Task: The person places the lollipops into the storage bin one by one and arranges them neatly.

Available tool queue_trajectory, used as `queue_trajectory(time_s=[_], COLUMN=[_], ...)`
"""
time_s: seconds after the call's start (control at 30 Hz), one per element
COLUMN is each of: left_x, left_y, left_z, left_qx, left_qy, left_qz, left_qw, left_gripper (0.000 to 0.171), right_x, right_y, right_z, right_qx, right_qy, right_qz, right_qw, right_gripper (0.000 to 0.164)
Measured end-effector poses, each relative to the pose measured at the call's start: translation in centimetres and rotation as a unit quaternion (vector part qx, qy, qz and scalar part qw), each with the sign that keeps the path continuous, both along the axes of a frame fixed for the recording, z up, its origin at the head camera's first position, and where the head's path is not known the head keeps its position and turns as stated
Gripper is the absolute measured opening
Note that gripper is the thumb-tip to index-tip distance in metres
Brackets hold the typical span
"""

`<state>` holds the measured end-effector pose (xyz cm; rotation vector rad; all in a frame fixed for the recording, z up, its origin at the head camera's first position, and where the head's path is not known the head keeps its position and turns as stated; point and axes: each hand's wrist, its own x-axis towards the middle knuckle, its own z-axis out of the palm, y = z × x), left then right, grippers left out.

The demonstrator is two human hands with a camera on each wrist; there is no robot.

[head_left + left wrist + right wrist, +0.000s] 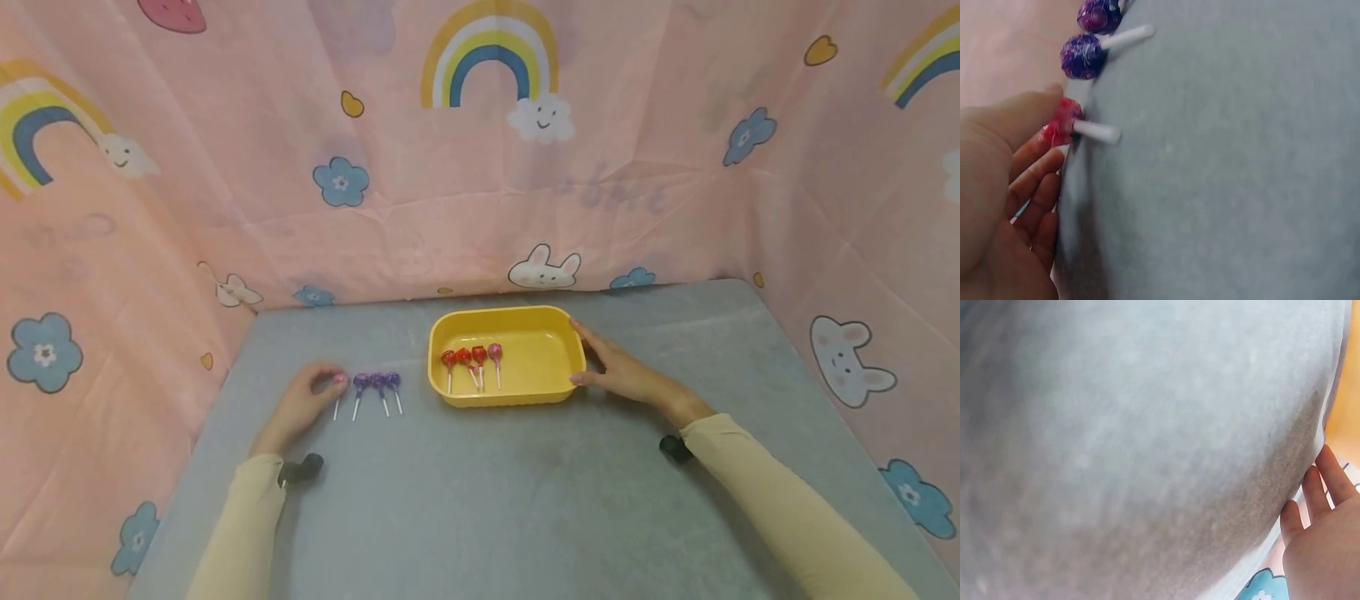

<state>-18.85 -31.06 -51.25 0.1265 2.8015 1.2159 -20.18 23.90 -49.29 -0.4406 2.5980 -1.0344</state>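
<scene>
Your left hand (303, 406) pinches a pink lollipop (341, 379), with three purple lollipops (378, 380) just right of it. Your right hand (628, 372) is spread against the yellow tub (510, 399) between your hands, with four more lollipops (479, 354) inside.

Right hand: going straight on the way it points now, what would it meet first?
The yellow tray comes first, at the end the right hand seems to touch; exact contact is hard to judge.

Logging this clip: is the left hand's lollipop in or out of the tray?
Out: the left hand pinches the pink lollipop left of the yellow tray.
</scene>
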Motion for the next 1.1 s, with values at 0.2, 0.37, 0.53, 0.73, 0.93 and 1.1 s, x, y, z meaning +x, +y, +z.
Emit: queue_trajectory(time_s=[0.2, 0.37, 0.53, 0.73, 0.93, 1.1], left_x=[0.0, 0.0, 0.1, 0.2, -0.1, -0.8], left_y=[0.4, 0.7, 1.0, 1.3, 1.9, 3.0], left_z=[0.0, 0.1, 0.8, 2.1, 3.2, 4.5], left_qx=[-0.016, -0.018, -0.024, -0.03, -0.014, -0.038], left_qy=[0.014, 0.026, 0.02, 0.002, -0.013, -0.005], left_qz=[0.009, 0.015, 0.028, 0.04, 0.048, 0.043], left_qw=[0.9997, 0.9994, 0.9991, 0.9987, 0.9987, 0.9983], left_gripper=[0.037, 0.035, 0.035, 0.036, 0.04, 0.042], right_x=[0.0, -0.1, 0.0, -0.1, 0.0, 0.0], right_y=[0.0, 0.2, 0.4, 0.3, 0.3, 0.2], right_z=[-0.1, -0.1, -0.1, -0.2, -0.2, -0.2], right_qx=[0.0, -0.003, -0.009, -0.008, -0.007, -0.015], right_qy=[0.003, 0.01, 0.013, 0.015, 0.014, 0.016], right_qz=[0.002, 0.011, 0.016, 0.014, 0.011, 0.013], right_qw=[1.0, 1.0, 1.0, 1.0, 1.0, 1.0], right_gripper=[0.102, 0.101, 0.101, 0.1, 0.101, 0.101])
